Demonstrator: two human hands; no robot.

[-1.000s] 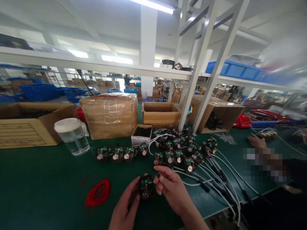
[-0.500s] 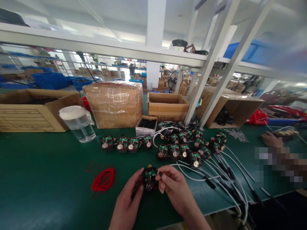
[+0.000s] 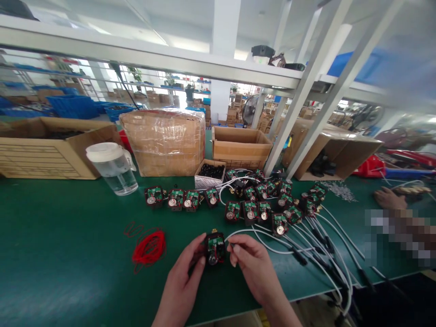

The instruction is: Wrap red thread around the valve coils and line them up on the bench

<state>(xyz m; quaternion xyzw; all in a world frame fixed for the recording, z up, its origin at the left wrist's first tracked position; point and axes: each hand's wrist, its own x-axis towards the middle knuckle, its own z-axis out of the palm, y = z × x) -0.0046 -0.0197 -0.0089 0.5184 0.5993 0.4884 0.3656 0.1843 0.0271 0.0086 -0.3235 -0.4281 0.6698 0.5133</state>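
My left hand (image 3: 187, 268) grips the left side of a small black housing (image 3: 215, 250) with a green circuit board and a round metal disc inside. A brass fitting sticks up from its top edge. Just right of the housing, my right hand (image 3: 250, 261) is closed in a pinch, thumb against forefinger, on a small dark piece too little to name. A gap shows between these fingertips and the housing. Left of my hands lies a loose bundle of red wire (image 3: 150, 247). Several similar circuit-board housings (image 3: 250, 210) stand beyond, some with pale cables (image 3: 327, 254) running right.
A water jug (image 3: 114, 170), a taped carton (image 3: 163, 143) and a small box of black parts (image 3: 210, 171) line the back. Shelf posts (image 3: 299, 104) rise at right. A co-worker's hand (image 3: 390, 198) rests at the far right, near scattered small clear pieces (image 3: 340, 190).
My right hand has drawn slightly right, away from the housing, still pinched. My left hand keeps its hold on the housing. The whole view has shifted a little.
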